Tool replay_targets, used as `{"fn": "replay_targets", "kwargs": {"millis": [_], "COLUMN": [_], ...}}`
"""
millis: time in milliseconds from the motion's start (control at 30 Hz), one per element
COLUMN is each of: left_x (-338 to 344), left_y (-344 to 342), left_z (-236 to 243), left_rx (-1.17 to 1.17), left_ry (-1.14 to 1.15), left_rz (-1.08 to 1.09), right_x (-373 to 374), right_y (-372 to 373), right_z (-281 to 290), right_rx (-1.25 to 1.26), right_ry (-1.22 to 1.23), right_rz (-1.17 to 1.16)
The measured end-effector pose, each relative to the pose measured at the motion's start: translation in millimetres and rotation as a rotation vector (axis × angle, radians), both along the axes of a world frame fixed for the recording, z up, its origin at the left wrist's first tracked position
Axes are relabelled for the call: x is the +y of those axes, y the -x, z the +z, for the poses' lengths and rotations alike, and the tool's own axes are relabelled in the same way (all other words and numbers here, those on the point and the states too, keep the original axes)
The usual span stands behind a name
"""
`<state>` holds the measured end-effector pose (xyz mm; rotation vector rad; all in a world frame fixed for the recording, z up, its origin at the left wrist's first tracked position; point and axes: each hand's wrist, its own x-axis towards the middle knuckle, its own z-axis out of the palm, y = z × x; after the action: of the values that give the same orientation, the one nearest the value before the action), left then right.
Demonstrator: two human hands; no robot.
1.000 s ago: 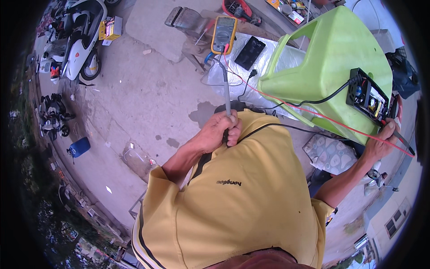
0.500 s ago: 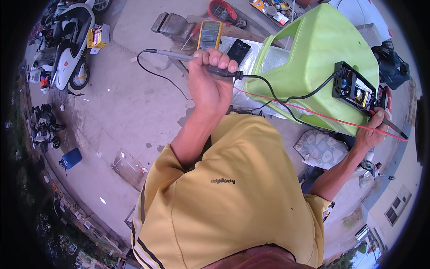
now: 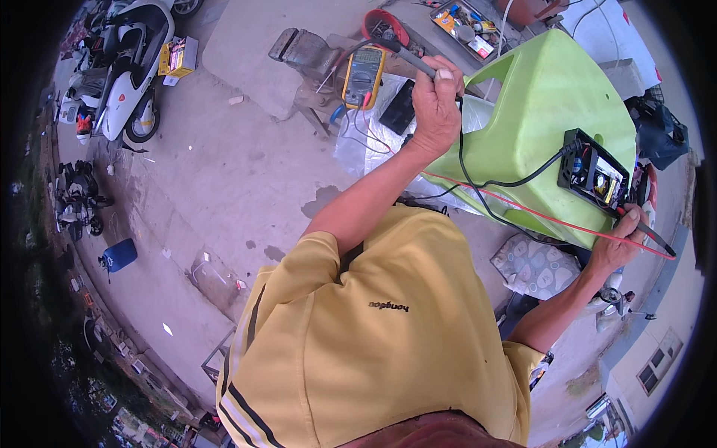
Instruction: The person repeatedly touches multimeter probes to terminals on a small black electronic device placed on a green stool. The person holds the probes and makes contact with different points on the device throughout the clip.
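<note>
My left hand (image 3: 437, 112) is closed around a dark test probe (image 3: 415, 63), raised over the near edge of the green plastic stool. A black cable (image 3: 464, 153) runs down from this hand; the plug at its end is hidden by my fingers. At the right, my right hand (image 3: 621, 240) grips a second test probe (image 3: 657, 240) with a red lead (image 3: 538, 215). Its tip end reaches the lower corner of an open black case (image 3: 571, 179) with electronic parts inside. The case rests on the green stool (image 3: 538, 97). A yellow multimeter (image 3: 364, 75) lies beyond my left hand.
A black flat object (image 3: 398, 109) lies on silvery sheeting (image 3: 358, 149) beside the meter. Behind are a bench vise (image 3: 302, 51), a red bowl (image 3: 385, 28) and a tray of small items (image 3: 467, 31). A patterned cushion (image 3: 534, 265) sits near my right forearm. A white scooter (image 3: 131, 75) stands far left.
My left hand has moved right and slightly away from me, with the probe now turned and the plug out of sight. The multimeter shows more fully. My right hand stays at the case.
</note>
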<state>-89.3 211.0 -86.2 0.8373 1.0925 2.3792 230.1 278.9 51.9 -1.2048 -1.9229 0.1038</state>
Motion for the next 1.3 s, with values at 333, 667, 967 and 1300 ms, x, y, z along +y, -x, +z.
{"fn": "replay_targets", "kwargs": {"millis": [333,667,967,1300], "left_x": [-73.4,-159.9,-180.9,-198.2], "left_y": [18.3,11.5,32.3,45.2], "left_z": [50.5,54.2,51.6,54.8], "left_rx": [-0.770,-1.026,-0.988,-0.874], "left_ry": [0.120,0.369,0.429,0.631], "left_rz": [-0.610,-1.108,-1.336,-1.485], "right_x": [3.4,2.2,0.8,5.0], "right_y": [-8.8,-4.6,-3.9,-9.3], "right_z": [-5.0,-1.2,1.0,-2.2], "right_rx": [0.048,-0.066,-0.111,-0.068], "right_ry": [0.021,-0.035,-0.040,-0.042], "right_rz": [0.035,-0.009,-0.054,-0.006]}}
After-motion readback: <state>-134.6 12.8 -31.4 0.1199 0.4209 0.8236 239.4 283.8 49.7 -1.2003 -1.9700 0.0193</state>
